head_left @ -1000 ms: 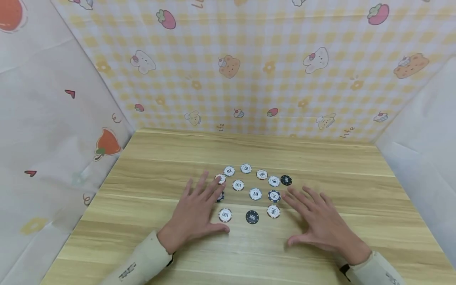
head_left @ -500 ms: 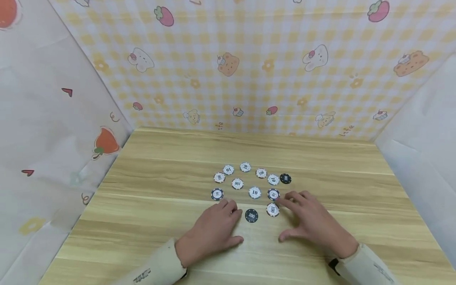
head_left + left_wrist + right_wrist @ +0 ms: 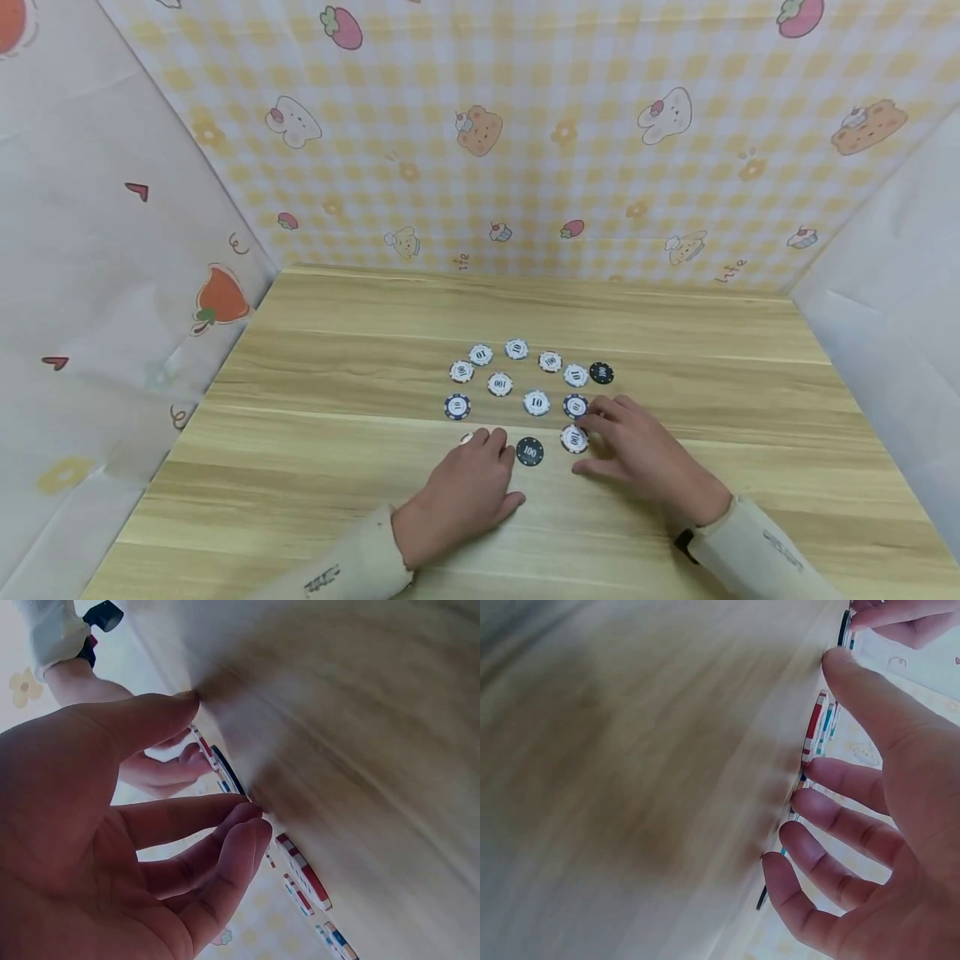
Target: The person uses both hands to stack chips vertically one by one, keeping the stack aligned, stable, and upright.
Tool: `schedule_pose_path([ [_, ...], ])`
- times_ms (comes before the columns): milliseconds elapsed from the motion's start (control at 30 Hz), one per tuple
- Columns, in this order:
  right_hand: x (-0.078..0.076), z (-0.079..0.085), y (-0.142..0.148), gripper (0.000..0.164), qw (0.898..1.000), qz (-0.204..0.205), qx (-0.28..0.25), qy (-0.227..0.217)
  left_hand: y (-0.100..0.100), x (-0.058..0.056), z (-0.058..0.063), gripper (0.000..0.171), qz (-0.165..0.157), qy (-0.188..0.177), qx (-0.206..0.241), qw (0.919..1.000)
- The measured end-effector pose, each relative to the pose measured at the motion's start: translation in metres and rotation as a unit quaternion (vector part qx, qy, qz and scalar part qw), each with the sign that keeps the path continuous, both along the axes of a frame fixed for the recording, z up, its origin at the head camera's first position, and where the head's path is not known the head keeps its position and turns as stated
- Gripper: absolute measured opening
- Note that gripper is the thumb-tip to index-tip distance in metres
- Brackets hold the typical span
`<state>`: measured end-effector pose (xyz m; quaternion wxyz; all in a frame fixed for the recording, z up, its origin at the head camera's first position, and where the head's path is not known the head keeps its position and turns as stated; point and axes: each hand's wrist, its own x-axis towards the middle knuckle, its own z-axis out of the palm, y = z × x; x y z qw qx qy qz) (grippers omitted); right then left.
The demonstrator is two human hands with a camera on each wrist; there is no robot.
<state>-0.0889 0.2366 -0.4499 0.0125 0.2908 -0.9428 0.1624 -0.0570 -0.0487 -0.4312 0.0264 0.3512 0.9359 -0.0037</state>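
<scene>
Several round poker chips lie flat on the wooden tabletop, marked 10 or 100. My left hand [image 3: 467, 493] is low over the table, its fingers loosely bent and partly hiding a white chip [image 3: 467, 438]. A black 100 chip [image 3: 529, 452] lies just right of those fingers. My right hand [image 3: 643, 454] has its fingertips beside a white 100 chip [image 3: 573, 439] and a blue-edged 10 chip [image 3: 576, 406]. In the right wrist view its thumb [image 3: 862, 690] stands apart from the fingers. Nothing shows gripped in either hand; whether fingertips touch chips, I cannot tell.
Behind the hands lie more white chips [image 3: 536, 403], a blue-edged chip [image 3: 457, 407] at left and a black chip [image 3: 602, 372] at back right. A yellow checked cloth [image 3: 517, 167] rises behind the wooden table [image 3: 337, 333], with pale walls at both sides.
My left hand has moved right and toward me, its spread fingers bending and uncovering the left chips. My right hand has shifted left toward the right-hand chips. The chips keep their arrangement.
</scene>
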Motion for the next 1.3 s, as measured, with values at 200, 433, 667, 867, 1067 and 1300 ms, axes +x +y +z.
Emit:
schedule_pose_path([
  [200, -0.005, 0.002, -0.008, 0.038, 1.000, 0.016, -0.008, 0.015, 0.003, 0.002, -0.001, 0.057, 0.001, 0.010, -0.005, 0.9999],
  [433, -0.011, 0.002, -0.015, 0.029, 1.000, 0.009, -0.006, 0.007, 0.009, -0.002, -0.007, 0.049, 0.021, 0.033, 0.022, 0.9990],
  [667, -0.014, 0.007, -0.019, 0.027, 1.000, 0.006, -0.009, -0.015, 0.014, -0.009, -0.014, 0.040, 0.021, 0.072, 0.029, 0.9968],
  [867, -0.015, 0.006, -0.022, 0.024, 1.000, -0.002, 0.003, -0.029, 0.016, -0.009, -0.011, 0.035, 0.015, 0.088, 0.017, 0.9959],
  [1067, -0.015, 0.004, -0.027, 0.022, 1.000, 0.004, 0.005, -0.011, 0.018, -0.007, -0.006, 0.036, 0.020, 0.078, 0.008, 0.9967],
  [1300, -0.015, -0.001, -0.033, 0.024, 1.000, 0.018, 0.003, 0.005, 0.019, -0.006, -0.009, 0.038, 0.016, 0.076, 0.000, 0.9970],
])
